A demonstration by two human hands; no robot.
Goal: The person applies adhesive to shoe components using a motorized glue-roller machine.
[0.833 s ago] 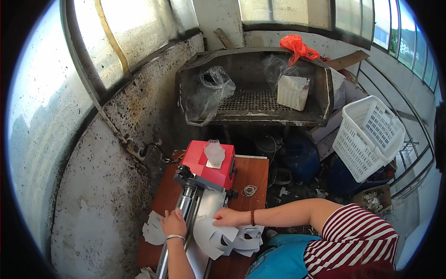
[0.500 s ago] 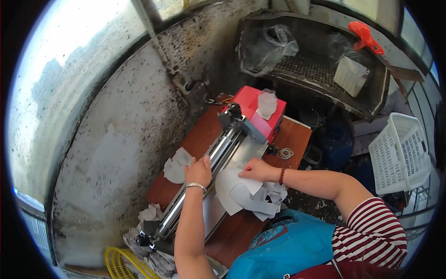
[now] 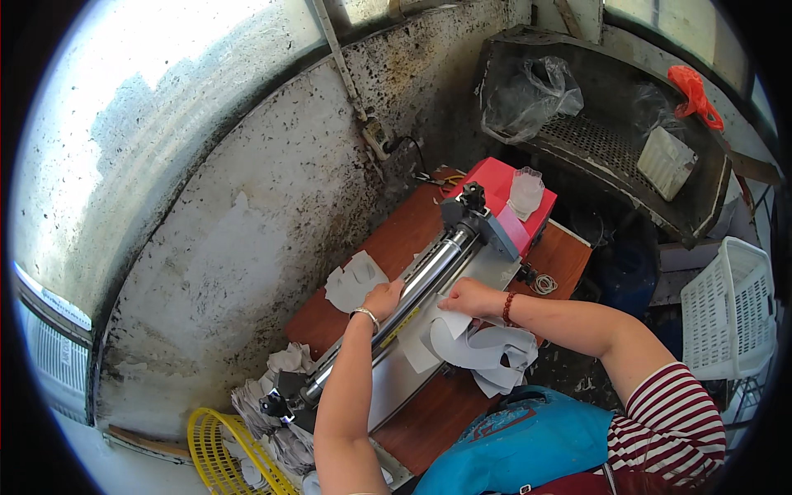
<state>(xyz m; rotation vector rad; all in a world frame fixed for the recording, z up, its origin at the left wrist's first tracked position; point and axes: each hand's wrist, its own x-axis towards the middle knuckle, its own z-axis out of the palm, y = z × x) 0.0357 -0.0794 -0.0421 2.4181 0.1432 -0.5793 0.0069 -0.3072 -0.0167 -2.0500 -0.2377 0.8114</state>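
Across the surface (image 3: 429, 416), the roller (image 3: 429, 268) slants from far edge to near left. The white sheet (image 3: 417, 340) has shifted toward it, so they nearly meet; its long axis points toward the surface's right edge. The right hand (image 3: 472, 299) pinches its corner; the left hand (image 3: 384, 299) rests by the roller, its grip unclear.

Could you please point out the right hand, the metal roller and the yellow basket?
Right hand (image 3: 473, 298): head view, on the back of the hand.
Metal roller (image 3: 436, 263): head view, on its shiny upper stretch.
Yellow basket (image 3: 212, 456): head view, on its perforated wall.
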